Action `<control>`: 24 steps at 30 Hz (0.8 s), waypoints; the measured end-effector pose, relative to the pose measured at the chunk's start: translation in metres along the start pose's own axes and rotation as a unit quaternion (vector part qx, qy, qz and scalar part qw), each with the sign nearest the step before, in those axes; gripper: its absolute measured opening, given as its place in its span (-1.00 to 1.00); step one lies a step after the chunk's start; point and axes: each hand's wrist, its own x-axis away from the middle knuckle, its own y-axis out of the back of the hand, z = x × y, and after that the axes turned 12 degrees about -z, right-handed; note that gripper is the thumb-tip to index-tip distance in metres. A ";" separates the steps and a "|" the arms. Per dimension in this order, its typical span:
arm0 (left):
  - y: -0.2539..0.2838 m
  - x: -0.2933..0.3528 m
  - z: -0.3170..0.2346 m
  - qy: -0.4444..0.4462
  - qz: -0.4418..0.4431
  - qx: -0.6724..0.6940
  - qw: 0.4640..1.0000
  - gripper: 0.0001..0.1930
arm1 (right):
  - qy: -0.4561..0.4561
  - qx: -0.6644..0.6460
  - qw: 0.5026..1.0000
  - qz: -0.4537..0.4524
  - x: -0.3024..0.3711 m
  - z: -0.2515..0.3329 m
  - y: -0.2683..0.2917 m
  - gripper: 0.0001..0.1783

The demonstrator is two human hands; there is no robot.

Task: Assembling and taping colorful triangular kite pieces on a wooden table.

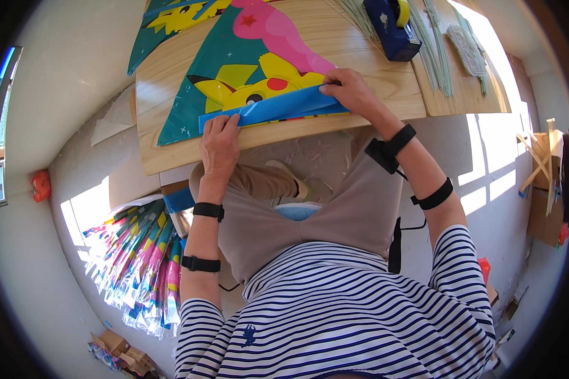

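A triangular kite (196, 95) in green, printed with a yellow cartoon figure and a pink part, lies flat on the wooden table. Along its near edge runs a shiny blue strip (278, 107), partly doubled over itself. My left hand (220, 144) is closed on the strip's left end, fingers on top, at the table's front edge. At the other end, my right hand (353, 91) pinches the strip between thumb and fingers, slightly raised. The strip stretches between both hands and covers the lower part of the yellow figure.
A dark blue tape dispenser (395, 38) stands at the back right. Thin pale rods (433, 57) and a clear plastic box (466, 50) lie beyond it. Another kite (171, 22) lies far left. Many packed kites (139, 259) are piled left of my legs.
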 end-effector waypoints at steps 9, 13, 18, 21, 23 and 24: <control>0.000 0.000 0.001 -0.003 -0.002 0.002 1.000 -0.69 | -0.009 -0.001 1.000 -0.005 0.000 0.000 0.001 -0.77; 0.001 0.001 0.001 0.000 0.000 -0.002 1.000 -0.69 | -0.039 0.005 0.999 -0.012 0.003 0.009 0.001 -0.78; -0.001 0.000 0.001 -0.001 -0.002 0.007 1.000 -0.68 | -0.024 -0.030 0.998 -0.043 0.003 -0.002 -0.004 -0.79; 0.000 0.000 0.001 -0.002 0.000 0.003 1.000 -0.68 | -0.017 -0.023 0.998 -0.056 0.003 -0.001 -0.007 -0.75; 0.000 0.000 0.000 -0.003 -0.001 0.003 1.000 -0.68 | 0.007 -0.025 0.997 -0.074 0.010 0.006 -0.008 -0.75; 0.001 0.000 0.000 -0.003 -0.002 0.004 1.000 -0.68 | 0.019 -0.026 0.996 -0.083 0.013 0.011 -0.008 -0.75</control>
